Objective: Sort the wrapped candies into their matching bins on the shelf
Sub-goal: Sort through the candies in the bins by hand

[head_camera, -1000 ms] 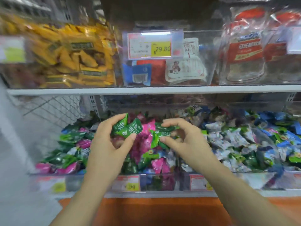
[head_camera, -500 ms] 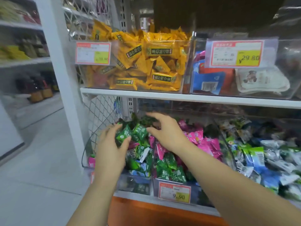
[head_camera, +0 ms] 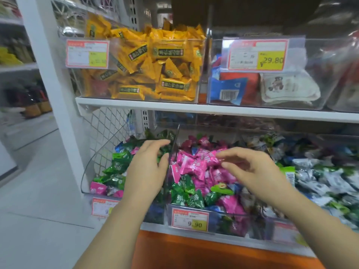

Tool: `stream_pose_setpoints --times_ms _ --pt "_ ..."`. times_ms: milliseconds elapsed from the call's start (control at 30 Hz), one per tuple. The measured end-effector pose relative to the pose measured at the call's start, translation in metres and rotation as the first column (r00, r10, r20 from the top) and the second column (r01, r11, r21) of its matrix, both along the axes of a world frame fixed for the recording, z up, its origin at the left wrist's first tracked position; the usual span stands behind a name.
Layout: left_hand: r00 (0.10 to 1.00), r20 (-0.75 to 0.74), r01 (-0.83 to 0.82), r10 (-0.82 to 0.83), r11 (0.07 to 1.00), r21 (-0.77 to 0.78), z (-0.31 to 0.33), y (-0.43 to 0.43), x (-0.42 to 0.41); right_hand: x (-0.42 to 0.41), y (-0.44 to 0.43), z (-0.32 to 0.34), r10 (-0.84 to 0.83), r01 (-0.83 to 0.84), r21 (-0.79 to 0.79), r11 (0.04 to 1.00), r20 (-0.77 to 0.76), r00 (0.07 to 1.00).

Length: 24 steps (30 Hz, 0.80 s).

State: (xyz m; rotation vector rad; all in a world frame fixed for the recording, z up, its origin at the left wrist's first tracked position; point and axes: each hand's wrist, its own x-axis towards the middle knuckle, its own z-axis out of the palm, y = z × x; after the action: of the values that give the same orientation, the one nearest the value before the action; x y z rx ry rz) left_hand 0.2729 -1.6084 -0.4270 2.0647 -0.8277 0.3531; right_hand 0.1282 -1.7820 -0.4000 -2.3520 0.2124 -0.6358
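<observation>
Head view. The lower tag (head_camera: 190, 222) on the middle bin (head_camera: 223, 218) is read as "9.90", and the upper tag (head_camera: 257, 55) as "29.80"; other print is too blurred.

Green candies (head_camera: 116, 167) are heaped in the left bin (head_camera: 93, 158) with a few pink strays. Pink candies (head_camera: 194, 166) are heaped in the middle bin, with green ones mixed in at the front.

The left hand (head_camera: 145, 171) is held over the left bin, fingers nearly straight, nothing seen gripped. The right hand (head_camera: 254, 171) is held over the pink candies, fingers loosely curved and apart, blurred, nothing seen pinched.

Yellow packets (head_camera: 155, 61) are stored on the white shelf (head_camera: 213, 109) above. An orange base (head_camera: 194, 253) is noted below, and a pale floor (head_camera: 38, 191) at left.
</observation>
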Motion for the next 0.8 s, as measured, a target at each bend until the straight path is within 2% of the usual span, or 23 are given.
stream_pose_setpoints --times_ms 200,333,433,567,633,800 --pt "0.979 0.029 0.199 -0.201 0.978 0.069 0.010 -0.054 -0.045 -0.053 -0.054 -0.004 -0.164 0.162 0.030 0.986 0.081 0.983" --pt "0.954 0.044 0.287 -0.295 0.949 0.130 0.006 -0.090 -0.068 -0.086 -0.085 -0.010 -0.227 0.227 -0.001 0.974 0.036 0.973" --pt "0.933 0.048 0.345 -0.357 0.924 0.164 0.002 -0.111 -0.085 -0.106 -0.101 -0.013 -0.129 0.105 -0.129 0.986 -0.191 0.973" --pt "0.914 0.050 0.385 -0.403 0.900 0.203 -0.004 -0.128 -0.098 -0.110 -0.111 -0.021 -0.071 -0.091 -0.327 0.941 -0.452 0.889" --pt "0.914 0.062 0.376 -0.402 0.893 0.248 -0.006 -0.133 -0.099 -0.104 -0.114 -0.021 -0.093 -0.121 -0.386 0.914 -0.492 0.865" --pt "0.919 0.046 0.365 -0.391 0.892 0.267 -0.008 -0.138 -0.094 -0.093 -0.130 -0.019 -0.115 -0.070 -0.386 0.920 -0.437 0.892"
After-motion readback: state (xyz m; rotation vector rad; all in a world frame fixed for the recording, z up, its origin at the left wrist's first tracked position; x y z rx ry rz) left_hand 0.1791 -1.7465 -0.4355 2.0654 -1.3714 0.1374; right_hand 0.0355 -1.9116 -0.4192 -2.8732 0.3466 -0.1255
